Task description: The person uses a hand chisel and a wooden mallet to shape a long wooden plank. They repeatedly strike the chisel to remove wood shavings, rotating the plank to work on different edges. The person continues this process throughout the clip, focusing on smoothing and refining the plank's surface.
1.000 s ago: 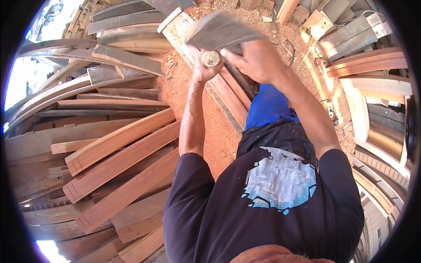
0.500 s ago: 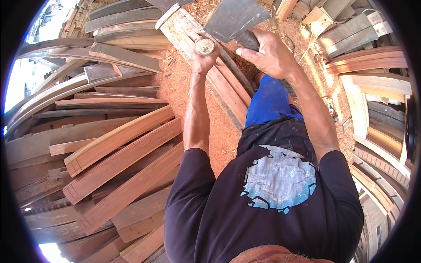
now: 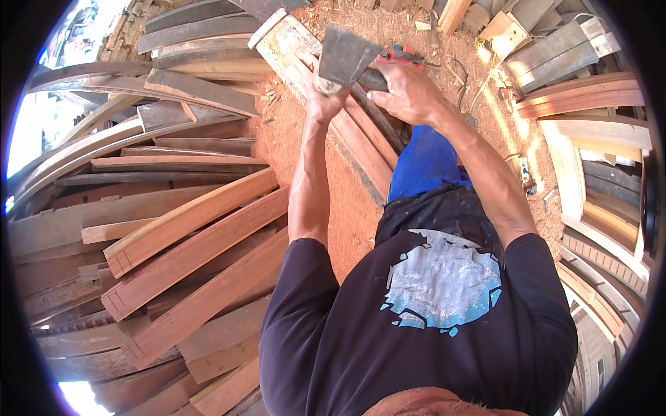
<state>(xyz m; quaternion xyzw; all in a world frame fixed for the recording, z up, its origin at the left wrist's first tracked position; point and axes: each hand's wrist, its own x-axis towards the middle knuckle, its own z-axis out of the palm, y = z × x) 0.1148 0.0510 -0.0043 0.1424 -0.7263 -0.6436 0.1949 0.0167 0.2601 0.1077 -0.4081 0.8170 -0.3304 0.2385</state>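
My left hand (image 3: 324, 105) is closed round an upright round wooden handle (image 3: 328, 87), whose pale, worn end faces up. The tool's lower end is hidden beneath that hand. In my right hand (image 3: 409, 93) is the short dark handle of a mallet (image 3: 347, 57) with a broad, wedge-shaped dark head. The mallet head overlaps the top of the wooden handle; whether they touch I cannot tell. Below my hands, reddish timber pieces (image 3: 362, 139) lie along a worn pale beam (image 3: 284, 43).
A red and black power tool (image 3: 404, 55) lies on sawdust-covered ground (image 3: 347, 232) beyond my right hand. Stacked curved reddish planks (image 3: 198, 239) fill the left side. More timber (image 3: 583, 100) is piled at right. A cord (image 3: 483, 83) runs across the ground there.
The mallet has come down and leftward with my right hand, so its head now partly covers the wooden handle's end. The red power tool has come into sight. My left hand keeps its grip.
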